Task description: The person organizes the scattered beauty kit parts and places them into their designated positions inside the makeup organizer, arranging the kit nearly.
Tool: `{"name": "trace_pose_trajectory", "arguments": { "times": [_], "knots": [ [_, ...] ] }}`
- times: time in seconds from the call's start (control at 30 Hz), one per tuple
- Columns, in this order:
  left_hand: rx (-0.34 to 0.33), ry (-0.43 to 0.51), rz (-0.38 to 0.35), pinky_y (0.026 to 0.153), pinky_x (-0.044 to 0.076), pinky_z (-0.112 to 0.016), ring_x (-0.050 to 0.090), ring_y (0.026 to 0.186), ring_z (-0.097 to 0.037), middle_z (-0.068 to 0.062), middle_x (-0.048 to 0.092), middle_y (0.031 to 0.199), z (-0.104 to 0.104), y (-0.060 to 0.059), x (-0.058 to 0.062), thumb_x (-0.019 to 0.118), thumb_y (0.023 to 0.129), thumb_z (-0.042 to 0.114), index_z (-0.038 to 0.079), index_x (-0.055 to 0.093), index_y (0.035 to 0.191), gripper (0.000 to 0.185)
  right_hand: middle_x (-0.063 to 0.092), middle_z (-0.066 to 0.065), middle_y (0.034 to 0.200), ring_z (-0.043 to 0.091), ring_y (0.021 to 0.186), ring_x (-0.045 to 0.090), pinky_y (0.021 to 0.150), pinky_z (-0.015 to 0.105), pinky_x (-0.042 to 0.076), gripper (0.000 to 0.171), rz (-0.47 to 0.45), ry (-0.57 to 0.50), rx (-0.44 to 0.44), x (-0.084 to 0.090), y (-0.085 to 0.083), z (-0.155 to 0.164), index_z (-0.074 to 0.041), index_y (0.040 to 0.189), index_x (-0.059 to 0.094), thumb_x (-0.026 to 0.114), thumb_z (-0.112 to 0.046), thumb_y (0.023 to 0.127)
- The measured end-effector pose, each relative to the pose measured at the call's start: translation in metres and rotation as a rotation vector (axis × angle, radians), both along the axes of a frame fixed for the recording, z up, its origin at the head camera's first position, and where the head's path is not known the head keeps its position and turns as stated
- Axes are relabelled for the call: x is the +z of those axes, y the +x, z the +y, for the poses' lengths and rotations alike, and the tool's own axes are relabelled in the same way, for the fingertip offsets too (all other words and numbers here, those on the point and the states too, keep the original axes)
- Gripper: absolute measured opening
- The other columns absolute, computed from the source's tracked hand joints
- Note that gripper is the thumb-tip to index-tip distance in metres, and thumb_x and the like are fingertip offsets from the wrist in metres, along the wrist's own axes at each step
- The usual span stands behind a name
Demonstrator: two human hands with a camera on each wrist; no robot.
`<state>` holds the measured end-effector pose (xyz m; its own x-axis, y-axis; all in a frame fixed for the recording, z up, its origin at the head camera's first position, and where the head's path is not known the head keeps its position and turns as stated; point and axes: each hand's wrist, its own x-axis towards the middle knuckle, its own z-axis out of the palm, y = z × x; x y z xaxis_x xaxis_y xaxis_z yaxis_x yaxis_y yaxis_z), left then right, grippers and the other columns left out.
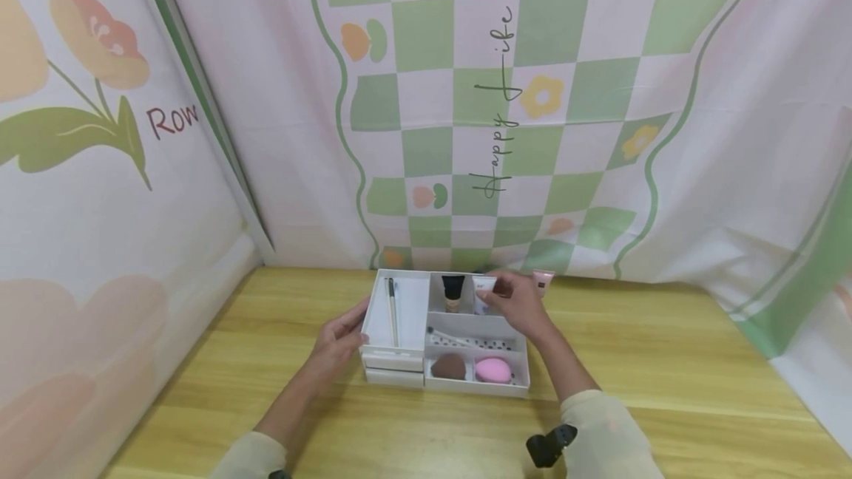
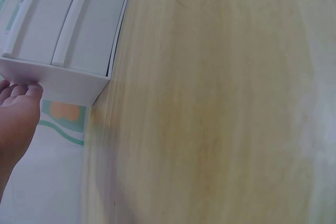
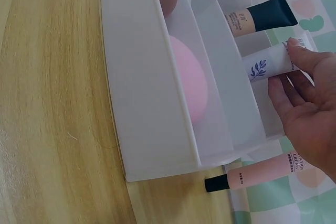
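A white desktop organizer (image 1: 409, 320) stands on the table. My right hand (image 1: 523, 307) pinches a white tube (image 3: 269, 63) with a blue leaf print between thumb and fingers, its lower end inside the back right compartment. Beside it in that compartment stands a beige tube with a black end (image 3: 262, 17). My left hand (image 1: 338, 342) touches the organizer's left side; in the left wrist view its fingertips lie against the side wall. A pink tube (image 3: 265, 171) with a black cap stands outside, behind the organizer's right side.
A makeup brush (image 1: 393, 316) lies in the left tray, above two drawers (image 2: 92, 22). Another brush (image 1: 452, 337) lies in the middle compartment. A brown sponge (image 1: 449, 367) and a pink sponge (image 1: 493, 370) sit in front. A printed curtain (image 1: 426, 124) hangs behind the table.
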<state>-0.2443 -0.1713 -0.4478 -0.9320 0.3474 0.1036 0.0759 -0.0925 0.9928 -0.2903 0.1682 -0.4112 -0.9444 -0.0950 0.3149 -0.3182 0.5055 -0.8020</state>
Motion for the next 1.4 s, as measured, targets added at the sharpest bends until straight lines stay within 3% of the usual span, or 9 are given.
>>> {"name": "trace_pose_trajectory", "arguments": {
  "times": [0.13, 0.3, 0.43, 0.8, 1.1, 1.4],
  "knots": [
    [-0.001, 0.008, 0.001, 0.119, 0.032, -0.021, 0.015, 0.159, -0.033, -0.016, 0.016, 0.171, 0.000, 0.000, 0.000, 0.047, 0.094, -0.004, -0.004, 0.022, 0.158, 0.069, 0.070, 0.014, 0.086, 0.028, 0.088, 0.072, 0.080, 0.020, 0.060, 0.024, 0.000, 0.007, 0.012, 0.001, 0.000, 0.001, 0.006, 0.109, 0.071, 0.075, -0.005, 0.088],
    [-0.011, 0.009, 0.013, 0.118, 0.032, -0.017, 0.012, 0.159, -0.036, -0.019, 0.014, 0.171, 0.000, 0.001, -0.001, 0.046, 0.094, -0.004, -0.007, 0.022, 0.157, 0.068, 0.072, 0.019, 0.092, 0.032, 0.093, 0.073, 0.086, 0.036, 0.065, 0.025, 0.000, -0.005, 0.028, 0.002, 0.001, 0.002, 0.007, 0.111, 0.070, 0.074, -0.005, 0.089],
    [-0.011, 0.009, 0.022, 0.117, 0.032, -0.015, 0.011, 0.158, -0.038, -0.021, 0.012, 0.170, 0.000, 0.001, 0.000, 0.046, 0.095, -0.003, -0.008, 0.021, 0.157, 0.067, 0.072, 0.022, 0.095, 0.033, 0.097, 0.073, 0.089, 0.040, 0.065, 0.027, -0.014, -0.012, 0.043, 0.003, 0.002, 0.003, 0.006, 0.114, 0.069, 0.073, -0.006, 0.090],
    [-0.021, 0.032, 0.032, 0.116, 0.034, -0.014, 0.011, 0.158, -0.040, -0.024, 0.012, 0.169, 0.000, 0.001, -0.001, 0.045, 0.094, -0.005, -0.010, 0.019, 0.156, 0.068, 0.070, 0.022, 0.095, 0.026, 0.093, 0.072, 0.080, 0.020, 0.062, 0.031, -0.047, -0.038, 0.050, 0.007, 0.002, 0.005, 0.004, 0.120, 0.068, 0.072, -0.005, 0.091],
    [-0.012, 0.009, 0.024, 0.120, 0.030, -0.021, 0.011, 0.158, -0.038, -0.021, 0.012, 0.170, -0.001, 0.000, -0.002, 0.046, 0.094, -0.003, -0.008, 0.021, 0.157, 0.068, 0.068, 0.030, 0.122, 0.041, 0.117, 0.067, 0.099, 0.039, 0.061, 0.035, -0.086, -0.079, 0.037, 0.012, 0.006, 0.005, 0.007, 0.127, 0.063, 0.067, -0.007, 0.095],
    [0.001, 0.004, 0.028, 0.116, 0.034, -0.013, 0.013, 0.158, -0.038, -0.021, 0.015, 0.170, 0.000, 0.001, -0.001, 0.046, 0.094, -0.004, -0.008, 0.023, 0.157, 0.067, 0.067, 0.029, 0.126, 0.041, 0.119, 0.066, 0.099, 0.029, 0.060, 0.036, -0.076, -0.079, 0.014, 0.015, 0.007, 0.013, 0.008, 0.129, 0.061, 0.065, -0.006, 0.096]
  ]
}}
